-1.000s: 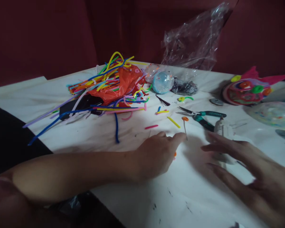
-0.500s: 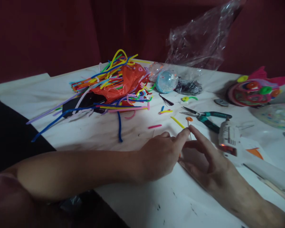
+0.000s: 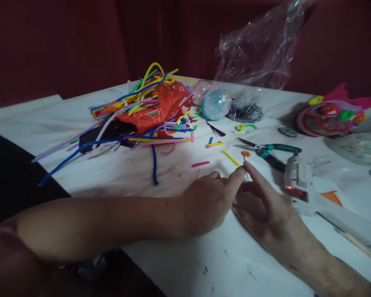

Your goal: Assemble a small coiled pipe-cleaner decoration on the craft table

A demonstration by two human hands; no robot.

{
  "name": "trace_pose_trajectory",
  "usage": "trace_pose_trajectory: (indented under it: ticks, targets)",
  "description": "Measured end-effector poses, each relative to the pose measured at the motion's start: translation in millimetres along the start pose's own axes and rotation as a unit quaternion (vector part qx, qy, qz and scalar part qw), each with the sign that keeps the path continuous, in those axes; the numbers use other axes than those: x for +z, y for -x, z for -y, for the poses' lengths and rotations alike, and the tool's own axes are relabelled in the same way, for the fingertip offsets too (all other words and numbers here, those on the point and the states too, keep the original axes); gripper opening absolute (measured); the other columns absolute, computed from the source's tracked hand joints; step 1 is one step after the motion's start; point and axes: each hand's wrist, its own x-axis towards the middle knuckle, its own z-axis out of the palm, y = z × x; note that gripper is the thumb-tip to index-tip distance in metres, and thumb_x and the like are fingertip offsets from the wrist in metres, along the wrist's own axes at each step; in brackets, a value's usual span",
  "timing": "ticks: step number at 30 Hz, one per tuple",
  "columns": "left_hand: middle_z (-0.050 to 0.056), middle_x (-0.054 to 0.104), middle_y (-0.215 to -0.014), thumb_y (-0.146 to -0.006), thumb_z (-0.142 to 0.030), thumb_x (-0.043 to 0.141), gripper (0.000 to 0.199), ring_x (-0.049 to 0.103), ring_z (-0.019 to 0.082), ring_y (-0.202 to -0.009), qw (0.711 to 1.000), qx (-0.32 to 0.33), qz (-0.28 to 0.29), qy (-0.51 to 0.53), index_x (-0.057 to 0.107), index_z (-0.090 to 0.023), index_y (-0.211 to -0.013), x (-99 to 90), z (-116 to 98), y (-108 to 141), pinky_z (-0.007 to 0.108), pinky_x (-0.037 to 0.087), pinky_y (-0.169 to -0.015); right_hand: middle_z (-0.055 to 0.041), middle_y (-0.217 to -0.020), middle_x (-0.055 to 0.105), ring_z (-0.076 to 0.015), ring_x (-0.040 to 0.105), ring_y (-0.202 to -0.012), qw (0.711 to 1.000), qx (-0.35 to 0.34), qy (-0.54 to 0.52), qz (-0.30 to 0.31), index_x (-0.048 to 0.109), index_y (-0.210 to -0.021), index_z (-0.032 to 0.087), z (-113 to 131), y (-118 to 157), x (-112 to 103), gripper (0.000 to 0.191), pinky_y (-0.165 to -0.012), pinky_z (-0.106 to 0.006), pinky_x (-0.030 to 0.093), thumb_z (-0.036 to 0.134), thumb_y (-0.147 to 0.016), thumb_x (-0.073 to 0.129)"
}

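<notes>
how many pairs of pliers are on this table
1: the green-handled pliers, lying open just beyond the right hand, near the white glue gun. Others could be hidden.

- See-through bag (image 3: pixel 253 53), upright and crumpled
- Pale blue ball (image 3: pixel 217 104), just beside a dark packet (image 3: pixel 245 111)
- Grey disc (image 3: pixel 287 131), near a pink-finned ornament (image 3: pixel 330 117)
- Dark red backdrop (image 3: pixel 55 45)

The left hand (image 3: pixel 204 204) largely hides an orange piece (image 3: pixel 233 202), too little showing to identify. The right edge cuts off a pink fin (image 3: pixel 366 101) and a clear dome (image 3: pixel 358 149).
</notes>
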Motion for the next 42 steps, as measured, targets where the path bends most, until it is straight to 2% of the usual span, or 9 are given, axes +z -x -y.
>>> trace_pose_trajectory:
  ticks: [6, 11, 16, 24, 26, 29, 31, 36, 42]
  targets:
    - [0.009, 0.061, -0.096, -0.075, -0.005, 0.048, 0.06, 0.056, 0.021, -0.088, 1.0, 0.004, -0.002, -0.02, 0.026, -0.009, -0.13, -2.8, -2, 0, 0.032, 0.046, -0.074, -0.0067, -0.1, 0.054, -0.0217, 0.055, -0.084, 0.999, -0.024, 0.037, -0.009, 0.018, -0.146, 0.017, 2, -1, 1, 0.063, -0.067, -0.031, 0.049, 0.03, -0.09, 0.043]
    - [0.009, 0.061, -0.099, -0.076, -0.005, 0.047, 0.062, 0.056, 0.019, -0.087, 1.0, 0.011, -0.001, -0.016, 0.023, -0.011, -0.132, -3.8, -3, 0, 0.031, 0.046, -0.075, -0.0074, -0.102, 0.053, -0.024, 0.053, -0.087, 0.998, -0.032, 0.041, -0.017, 0.016, -0.147, 0.017, 3, 0, 1, 0.063, -0.076, -0.038, 0.047, 0.03, -0.092, 0.044]
    - [0.008, 0.062, -0.096, -0.077, -0.006, 0.047, 0.059, 0.056, 0.019, -0.082, 0.999, 0.015, -0.009, -0.027, 0.024, -0.01, -0.131, -2.7, -4, 1, 0.032, 0.045, -0.074, -0.007, -0.099, 0.054, -0.0227, 0.054, -0.086, 0.998, -0.055, 0.025, -0.012, 0.015, -0.147, 0.016, 5, -1, 0, 0.062, -0.071, -0.034, 0.049, 0.026, -0.092, 0.043]
    - [0.009, 0.061, -0.102, -0.077, -0.005, 0.046, 0.055, 0.056, 0.019, -0.092, 0.999, 0.004, 0.032, -0.005, 0.029, -0.011, -0.129, -14.0, -3, -2, 0.03, 0.045, -0.077, -0.0069, -0.099, 0.055, -0.0229, 0.054, -0.085, 0.997, -0.051, 0.063, -0.016, 0.017, -0.146, 0.014, 1, -1, 2, 0.062, -0.069, -0.034, 0.048, 0.025, -0.09, 0.041]
    - [0.009, 0.061, -0.102, -0.076, -0.006, 0.047, 0.049, 0.057, 0.019, -0.09, 0.998, -0.002, 0.058, 0.002, 0.038, -0.012, -0.124, -21.6, 0, -3, 0.03, 0.045, -0.076, -0.0059, -0.101, 0.054, -0.0225, 0.054, -0.086, 0.996, -0.05, 0.07, -0.019, 0.017, -0.146, 0.017, 1, 0, 2, 0.061, -0.071, -0.035, 0.048, 0.025, -0.09, 0.04]
    - [0.006, 0.062, -0.092, -0.076, -0.009, 0.05, 0.025, 0.058, 0.019, -0.084, 0.994, -0.018, 0.104, -0.006, 0.056, -0.014, -0.1, -29.9, 7, -7, 0.029, 0.045, -0.071, -0.0051, -0.101, 0.053, -0.0222, 0.053, -0.088, 0.996, -0.056, 0.065, -0.012, 0.015, -0.147, 0.019, 1, 1, 1, 0.061, -0.073, -0.035, 0.047, 0.025, -0.091, 0.039]
    - [0.005, 0.062, -0.084, -0.078, -0.011, 0.051, 0.013, 0.058, 0.018, -0.079, 0.993, -0.017, 0.117, -0.012, 0.06, -0.014, -0.087, -30.9, 13, -8, 0.028, 0.044, -0.07, -0.0053, -0.1, 0.053, -0.022, 0.053, -0.087, 0.996, -0.061, 0.063, -0.008, 0.015, -0.147, 0.019, 2, 1, 1, 0.061, -0.071, -0.034, 0.047, 0.025, -0.091, 0.039]
    - [0.004, 0.058, -0.079, -0.083, -0.015, 0.05, 0.014, 0.056, 0.015, -0.078, 0.996, 0.017, 0.087, -0.015, 0.063, -0.013, -0.08, -23.3, 19, -5, 0.027, 0.043, -0.07, -0.0057, -0.1, 0.053, -0.0209, 0.053, -0.087, 0.997, -0.054, 0.05, -0.008, 0.017, -0.146, 0.017, 1, 1, 2, 0.059, -0.072, -0.032, 0.045, 0.023, -0.092, 0.04]
    - [0.002, 0.056, -0.082, -0.086, -0.019, 0.05, 0.014, 0.054, 0.014, -0.078, 0.998, 0.019, 0.066, -0.007, 0.063, -0.019, -0.091, -20.8, 16, -1, 0.025, 0.043, -0.07, -0.0044, -0.102, 0.053, -0.0195, 0.054, -0.084, 0.997, -0.046, 0.066, -0.007, 0.018, -0.146, 0.019, 1, 2, 1, 0.06, -0.068, -0.03, 0.046, 0.025, -0.091, 0.04]
